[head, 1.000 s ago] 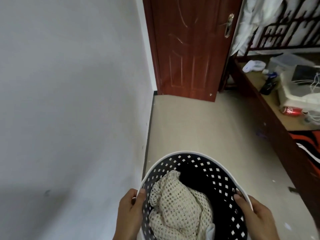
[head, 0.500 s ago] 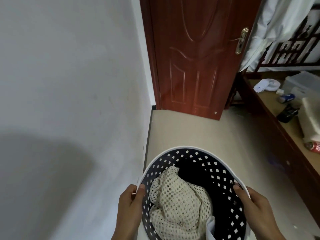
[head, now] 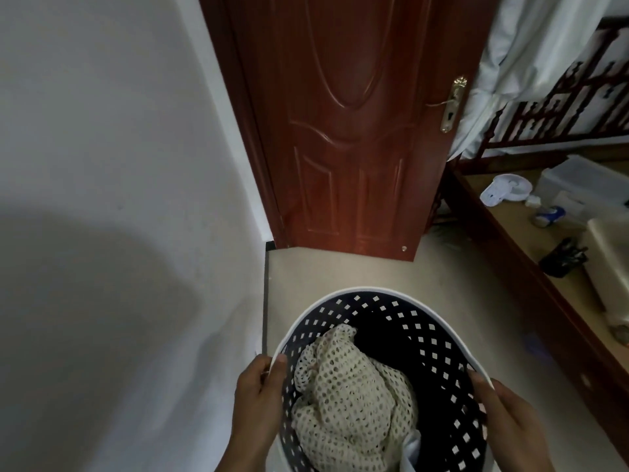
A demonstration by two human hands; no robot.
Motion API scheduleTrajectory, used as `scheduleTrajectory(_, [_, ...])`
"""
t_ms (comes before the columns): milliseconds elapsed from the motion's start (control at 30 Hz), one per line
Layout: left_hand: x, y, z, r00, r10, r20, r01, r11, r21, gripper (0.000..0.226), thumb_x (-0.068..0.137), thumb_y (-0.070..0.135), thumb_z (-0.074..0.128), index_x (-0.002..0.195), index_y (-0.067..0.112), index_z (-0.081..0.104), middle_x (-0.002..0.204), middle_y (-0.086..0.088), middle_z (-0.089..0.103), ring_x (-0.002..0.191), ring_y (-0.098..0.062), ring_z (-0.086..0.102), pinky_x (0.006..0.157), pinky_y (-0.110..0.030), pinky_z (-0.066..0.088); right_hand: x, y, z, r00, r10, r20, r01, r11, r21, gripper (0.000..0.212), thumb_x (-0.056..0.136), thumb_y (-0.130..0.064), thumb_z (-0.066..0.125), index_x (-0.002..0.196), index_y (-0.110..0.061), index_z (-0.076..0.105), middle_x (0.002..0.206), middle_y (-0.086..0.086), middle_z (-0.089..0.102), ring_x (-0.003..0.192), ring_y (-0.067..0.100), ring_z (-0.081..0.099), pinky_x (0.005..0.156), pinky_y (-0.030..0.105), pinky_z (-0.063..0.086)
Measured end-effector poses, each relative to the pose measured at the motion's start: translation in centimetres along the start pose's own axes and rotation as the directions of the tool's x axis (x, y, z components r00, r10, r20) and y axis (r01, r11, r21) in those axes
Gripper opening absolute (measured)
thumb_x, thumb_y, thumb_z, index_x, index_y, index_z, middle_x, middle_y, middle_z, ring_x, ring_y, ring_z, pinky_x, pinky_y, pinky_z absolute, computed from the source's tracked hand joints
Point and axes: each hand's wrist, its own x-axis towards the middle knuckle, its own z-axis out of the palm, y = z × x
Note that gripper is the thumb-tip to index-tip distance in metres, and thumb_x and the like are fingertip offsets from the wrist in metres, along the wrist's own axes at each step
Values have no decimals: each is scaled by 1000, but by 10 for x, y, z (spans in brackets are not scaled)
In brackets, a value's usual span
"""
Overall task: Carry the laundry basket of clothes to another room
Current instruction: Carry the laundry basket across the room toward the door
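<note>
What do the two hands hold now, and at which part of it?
Both hold the basket by its white rim: the left hand at its left side, the right hand at its right side.

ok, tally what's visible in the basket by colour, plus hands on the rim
Cream open-knit garment: 1
Dark garment, deep in the laundry basket: 1
White or pale cloth at the bottom edge: 1
Hands on the rim: 2, left hand and right hand
Total: 3 items of clothing visible, 2 hands. More may lie hidden underneath.
</note>
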Motion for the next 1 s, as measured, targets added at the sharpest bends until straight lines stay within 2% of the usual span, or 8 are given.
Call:
scheduleTrajectory(100, [51, 17, 30, 1000, -14, -28, 14, 1000, 22, 35, 91, 23, 55, 58, 14, 51, 54, -1, 47, 56, -17, 45, 55, -29, 32, 68, -14, 22, 1000, 0, 18, 0, 999, -37, 26, 90, -33, 60, 79, -15, 75, 68, 0, 75, 84, 26, 68, 69, 35, 51])
scheduleTrajectory(233, [117, 41, 63, 995, -18, -94, 21, 999, 35, 37, 91, 21, 55, 57, 7, 47, 52, -4, 46, 56, -20, 46, 55, -31, 32, 149, -56, 48, 996, -30, 87, 34, 999, -41, 23, 91, -26, 60, 79, -12, 75, 61, -7, 73, 76, 18, 64, 62, 31, 47])
scheduleTrajectory(333, [160, 62, 84, 990, -16, -142, 20, 1000, 24, 38, 90, 19, 58, 57, 7, 42, 49, 0, 39, 49, -11, 38, 56, -31, 30, 205, -94, 67, 989, -49, 142, 59, 996, -66, 23, 92, -27, 58, 83, -15, 75, 70, -7, 75, 80, 16, 67, 72, 32, 48])
scheduleTrajectory(433, [198, 75, 93, 982, -65, -175, 63, 998, -15, 40, 89, 22, 59, 60, 0, 42, 49, 1, 40, 52, -13, 38, 61, -33, 36, 251, -127, 89, 976, -54, 212, 74, 993, -89, 25, 93, -31, 55, 87, -18, 76, 80, 0, 78, 86, 19, 70, 84, 39, 52])
scheduleTrajectory(567, [258, 93, 101, 976, -92, -196, 89, 996, -23, 38, 89, 22, 58, 57, 8, 44, 40, 8, 41, 44, -5, 37, 64, -34, 41, 302, -165, 131, 966, -78, 247, 107, 988, -107, 29, 93, -34, 52, 90, -18, 76, 82, 1, 79, 86, 19, 72, 84, 43, 54])
scheduleTrajectory(800, [382, 130, 104, 970, -86, -225, 75, 995, -59, 38, 91, 22, 55, 64, -5, 49, 52, -2, 45, 54, -17, 40, 58, -32, 36, 371, -216, 221, 971, -81, 225, 109, 988, -112, 30, 93, -32, 52, 85, -16, 76, 80, 4, 78, 87, 22, 71, 84, 42, 53])
scheduleTrajectory(933, [440, 158, 94, 970, -62, -235, 48, 997, -67, 35, 92, 21, 53, 62, 4, 51, 51, 0, 49, 53, -16, 42, 54, -30, 32, 401, -249, 265, 969, -86, 232, 116, 986, -120, 29, 93, -35, 53, 92, -19, 77, 89, 3, 78, 95, 21, 69, 94, 44, 50])
scheduleTrajectory(1000, [463, 167, 88, 971, -74, -228, 56, 995, -88, 34, 92, 22, 54, 61, 7, 54, 45, 3, 53, 53, -16, 46, 55, -30, 34, 417, -266, 285, 965, -101, 241, 130, 985, -111, 27, 93, -31, 54, 88, -17, 77, 82, 0, 79, 92, 19, 69, 89, 37, 51])
